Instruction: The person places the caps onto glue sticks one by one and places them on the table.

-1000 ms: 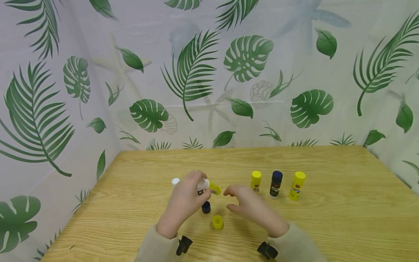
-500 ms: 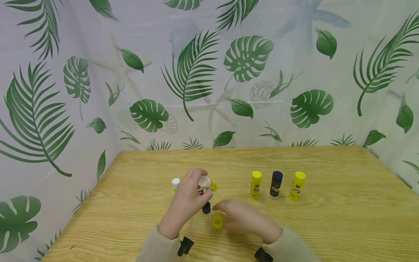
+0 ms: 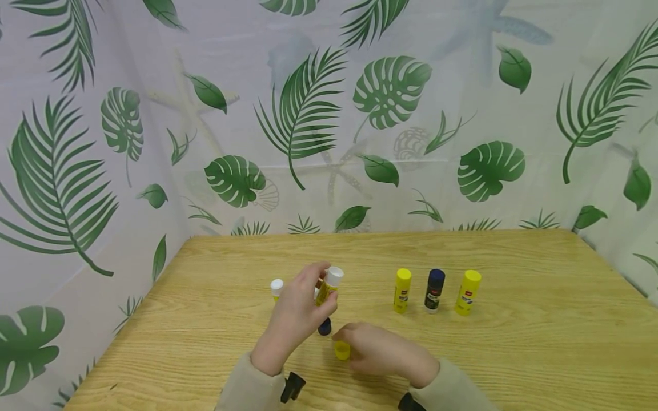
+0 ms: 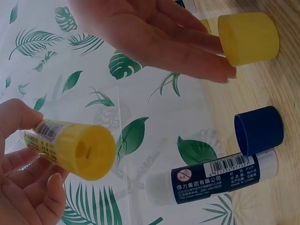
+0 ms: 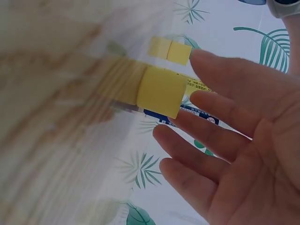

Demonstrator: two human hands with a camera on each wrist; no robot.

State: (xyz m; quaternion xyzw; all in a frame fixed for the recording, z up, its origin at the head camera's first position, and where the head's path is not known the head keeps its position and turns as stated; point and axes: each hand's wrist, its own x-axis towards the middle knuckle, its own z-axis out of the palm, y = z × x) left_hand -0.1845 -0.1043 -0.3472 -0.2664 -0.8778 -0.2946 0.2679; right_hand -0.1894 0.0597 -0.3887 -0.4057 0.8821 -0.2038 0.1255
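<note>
My left hand [image 3: 295, 308] pinches an uncapped glue stick [image 3: 325, 294], its white end up and its yellow base [image 4: 96, 152] facing the left wrist camera. My right hand [image 3: 382, 349] is low over the table at the yellow cap [image 3: 342, 350], fingers extended beside it, and its fingertips overlap the cap's edge in the left wrist view. A dark blue cap [image 3: 324, 326] sits just behind the yellow one. Close to it is an uncapped navy glue stick [image 4: 220, 178], mostly hidden behind my left hand in the head view.
Three capped glue sticks stand in a row to the right: a yellow one [image 3: 402, 291], a navy one [image 3: 434, 291] and another yellow one [image 3: 468, 293]. A white-topped glue stick [image 3: 276, 285] stands left of my left hand. Leaf-patterned cloth [image 3: 329, 200] borders the wooden table [image 3: 540, 342].
My right hand has moved left and nearer to me, down to the yellow cap. My left hand has turned the glue stick from slanting to nearly upright, white end up.
</note>
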